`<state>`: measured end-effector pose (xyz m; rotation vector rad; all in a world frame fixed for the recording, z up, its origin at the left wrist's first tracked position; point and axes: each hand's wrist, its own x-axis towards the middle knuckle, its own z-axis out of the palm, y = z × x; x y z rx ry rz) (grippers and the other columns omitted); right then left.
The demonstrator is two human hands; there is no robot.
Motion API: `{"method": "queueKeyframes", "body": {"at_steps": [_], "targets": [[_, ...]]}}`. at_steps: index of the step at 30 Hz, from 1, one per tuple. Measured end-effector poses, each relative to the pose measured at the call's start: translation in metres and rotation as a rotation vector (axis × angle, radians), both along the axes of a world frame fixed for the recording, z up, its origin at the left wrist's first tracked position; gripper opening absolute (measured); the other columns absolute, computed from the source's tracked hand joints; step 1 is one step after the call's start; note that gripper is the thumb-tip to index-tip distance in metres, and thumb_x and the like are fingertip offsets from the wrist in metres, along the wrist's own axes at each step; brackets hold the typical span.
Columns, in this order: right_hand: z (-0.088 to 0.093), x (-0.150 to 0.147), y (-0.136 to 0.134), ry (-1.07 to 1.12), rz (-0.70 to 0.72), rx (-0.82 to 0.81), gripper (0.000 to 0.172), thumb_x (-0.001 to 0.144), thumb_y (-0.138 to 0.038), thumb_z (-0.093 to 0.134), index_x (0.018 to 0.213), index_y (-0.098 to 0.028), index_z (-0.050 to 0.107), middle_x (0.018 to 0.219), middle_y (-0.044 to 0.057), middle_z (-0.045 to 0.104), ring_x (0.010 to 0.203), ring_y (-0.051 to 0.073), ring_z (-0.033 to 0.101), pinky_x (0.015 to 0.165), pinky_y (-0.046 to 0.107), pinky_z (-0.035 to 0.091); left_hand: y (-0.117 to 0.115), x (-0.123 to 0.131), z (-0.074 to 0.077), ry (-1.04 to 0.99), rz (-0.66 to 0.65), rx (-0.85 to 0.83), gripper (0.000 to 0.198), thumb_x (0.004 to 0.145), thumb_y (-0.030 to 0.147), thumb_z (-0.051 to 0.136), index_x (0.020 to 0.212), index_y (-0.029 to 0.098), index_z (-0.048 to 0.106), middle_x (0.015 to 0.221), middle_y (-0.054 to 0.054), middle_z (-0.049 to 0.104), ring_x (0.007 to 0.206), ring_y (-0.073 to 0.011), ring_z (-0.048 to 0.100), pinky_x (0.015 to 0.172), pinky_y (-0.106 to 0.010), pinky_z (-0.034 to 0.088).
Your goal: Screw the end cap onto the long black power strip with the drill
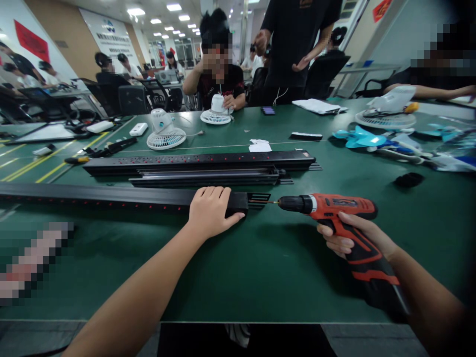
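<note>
My left hand (211,210) presses down on the right end of a long black power strip (111,197) that lies across the green table (260,267), fingers wrapped over its top. My right hand (357,238) grips the handle of a red and black cordless drill (334,218). The drill lies level and its bit points left, its tip at the strip's end bracket (258,199).
Two more long black strips (201,161) lie farther back. Small white fans (165,131) and a white charger stand beyond them, and blue toy parts (366,139) lie at the right. A seated person and a standing person are across the table.
</note>
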<state>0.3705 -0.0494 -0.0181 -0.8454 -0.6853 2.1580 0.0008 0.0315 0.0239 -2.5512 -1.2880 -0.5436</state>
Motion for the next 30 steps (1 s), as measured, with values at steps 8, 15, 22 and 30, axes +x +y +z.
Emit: {"method": "queueKeyframes", "body": {"at_steps": [8,15,22,30], "targets": [[0.0002,-0.0005,-0.0002,0.016,0.005,0.003,0.041,0.088,-0.051,0.058,0.085,-0.012,0.068,0.052,-0.003,0.040,0.047,0.011,0.039,0.050,0.022,0.048,-0.0009,-0.0001,0.0005,0.009,0.008,0.000,0.058,0.085,0.064,0.054,0.118,0.016,0.060,0.107,-0.013,0.068,0.103,-0.0317,0.061,0.094,-0.046,0.041],[-0.0015,0.0006,-0.0003,0.006,-0.013,-0.007,0.038,0.088,-0.051,0.057,0.086,-0.014,0.067,0.051,-0.004,0.038,0.047,0.012,0.038,0.049,0.023,0.047,-0.0009,0.0002,0.0008,0.017,0.011,0.010,0.058,0.085,0.064,0.054,0.117,0.016,0.060,0.108,-0.013,0.068,0.103,-0.0310,0.061,0.094,-0.045,0.041],[0.0016,-0.0013,0.0002,0.027,0.010,0.009,0.038,0.088,-0.050,0.059,0.087,-0.013,0.068,0.053,-0.003,0.041,0.047,0.011,0.036,0.049,0.022,0.047,-0.0006,-0.0001,0.0010,0.011,0.011,-0.001,0.057,0.085,0.065,0.054,0.117,0.017,0.059,0.108,-0.012,0.068,0.103,-0.0313,0.061,0.095,-0.045,0.041],[0.0019,-0.0016,0.0001,0.007,0.014,0.009,0.038,0.087,-0.051,0.060,0.086,-0.014,0.067,0.052,-0.004,0.040,0.047,0.011,0.036,0.049,0.021,0.047,0.0002,-0.0005,-0.0005,0.005,0.005,0.007,0.058,0.085,0.065,0.054,0.118,0.018,0.059,0.107,-0.012,0.068,0.103,-0.0316,0.061,0.094,-0.046,0.041]]}}
